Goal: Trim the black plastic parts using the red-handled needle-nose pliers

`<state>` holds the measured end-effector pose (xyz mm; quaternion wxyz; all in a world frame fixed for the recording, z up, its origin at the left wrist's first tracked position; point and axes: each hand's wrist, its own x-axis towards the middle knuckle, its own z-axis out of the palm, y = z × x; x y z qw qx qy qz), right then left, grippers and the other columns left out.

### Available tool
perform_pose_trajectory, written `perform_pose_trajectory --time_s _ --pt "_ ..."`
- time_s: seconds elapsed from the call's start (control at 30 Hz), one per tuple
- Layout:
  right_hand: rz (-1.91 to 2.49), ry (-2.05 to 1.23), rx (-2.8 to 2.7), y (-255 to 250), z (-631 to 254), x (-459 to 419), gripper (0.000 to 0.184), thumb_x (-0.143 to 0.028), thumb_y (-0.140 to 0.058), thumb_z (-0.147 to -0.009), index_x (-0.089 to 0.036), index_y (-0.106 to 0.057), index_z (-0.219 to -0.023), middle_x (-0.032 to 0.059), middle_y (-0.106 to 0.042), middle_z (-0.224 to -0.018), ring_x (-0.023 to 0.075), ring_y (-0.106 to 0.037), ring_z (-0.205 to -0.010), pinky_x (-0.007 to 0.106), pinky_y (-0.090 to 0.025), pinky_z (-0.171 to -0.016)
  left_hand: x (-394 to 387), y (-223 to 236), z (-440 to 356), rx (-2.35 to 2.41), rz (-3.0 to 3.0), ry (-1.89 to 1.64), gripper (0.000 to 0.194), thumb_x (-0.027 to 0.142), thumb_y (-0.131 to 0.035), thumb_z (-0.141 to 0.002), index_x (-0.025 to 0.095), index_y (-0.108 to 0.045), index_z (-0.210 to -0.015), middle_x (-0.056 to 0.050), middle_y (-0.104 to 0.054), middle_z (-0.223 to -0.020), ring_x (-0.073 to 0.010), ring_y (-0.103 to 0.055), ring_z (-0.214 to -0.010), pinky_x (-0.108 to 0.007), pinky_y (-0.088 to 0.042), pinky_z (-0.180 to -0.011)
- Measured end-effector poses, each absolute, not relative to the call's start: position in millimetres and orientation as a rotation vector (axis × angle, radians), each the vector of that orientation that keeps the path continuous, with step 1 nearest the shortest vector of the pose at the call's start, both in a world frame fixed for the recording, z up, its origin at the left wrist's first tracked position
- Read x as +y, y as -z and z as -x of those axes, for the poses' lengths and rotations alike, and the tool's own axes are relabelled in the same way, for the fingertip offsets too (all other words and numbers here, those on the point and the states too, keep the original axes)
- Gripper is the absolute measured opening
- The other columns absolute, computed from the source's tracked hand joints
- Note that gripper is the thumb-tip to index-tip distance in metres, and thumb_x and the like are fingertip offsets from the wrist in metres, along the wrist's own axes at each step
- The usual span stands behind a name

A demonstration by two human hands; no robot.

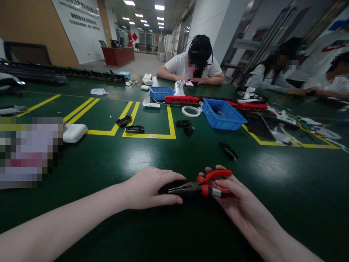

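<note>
In my right hand [236, 191] are long-nose pliers [192, 187] with red and black handles; my fingers wrap round the handles. The jaws point left, towards my left hand [152, 187]. That hand curls its thumb and fingers around a small black part [165, 188], mostly hidden by the fingers and dark against the table. The pliers' tips lie at this part; whether they grip it I cannot tell. Beyond my right hand a similar black part [228, 151] lies on the green table [109, 225].
More black parts [135, 129] lie near yellow tape lines [171, 122]. Two blue bins, one nearer [223, 115], stand farther back beside a red strip [182, 99] and a white ring [191, 111]. A white case [75, 133] sits left. A person [200, 58] leans over the table opposite; others sit right.
</note>
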<state>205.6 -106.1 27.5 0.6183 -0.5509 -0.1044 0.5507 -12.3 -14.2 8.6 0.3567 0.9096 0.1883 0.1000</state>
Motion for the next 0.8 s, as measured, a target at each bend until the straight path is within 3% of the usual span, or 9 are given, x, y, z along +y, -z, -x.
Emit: perform_pose_trajectory --time_s 0.33,0.6,0.8 --pt "1.291 -1.291 -0.233 -29 -204 -105 0.044 0.000 -0.072 -0.068 -0.019 -0.059 -0.105 0.0067 -0.074 -0.104 0.0224 -0.074 -0.092 0.027 -0.063 -0.074 -13 -5 12 0.480 -2.389 -0.253 0.044 0.048 -0.058 -0.094 0.023 -0.054 -0.131 -0.003 -0.070 -0.112 -0.0189 -0.068 -0.090 -0.026 -0.047 -0.070" --pt "1.255 -1.289 -0.224 -30 -210 -105 0.047 0.001 -0.070 -0.067 -0.020 -0.059 -0.108 0.0050 -0.073 -0.105 0.0248 -0.074 -0.095 0.033 -0.063 -0.080 -15 -9 12 0.492 -2.323 -0.265 0.041 0.044 -0.061 -0.094 0.023 -0.056 -0.129 -0.002 -0.071 -0.108 -0.0181 -0.068 -0.088 -0.025 -0.046 -0.070" --pt "1.244 -1.253 -0.261 -40 -207 -107 0.044 0.003 -0.066 -0.069 -0.020 -0.059 -0.107 0.0049 -0.074 -0.103 0.0234 -0.074 -0.094 0.028 -0.064 -0.077 -14 -9 12 0.481 -2.282 -0.264 0.042 0.042 -0.063 -0.092 0.024 -0.056 -0.130 -0.002 -0.071 -0.110 -0.0181 -0.068 -0.089 -0.026 -0.047 -0.072"
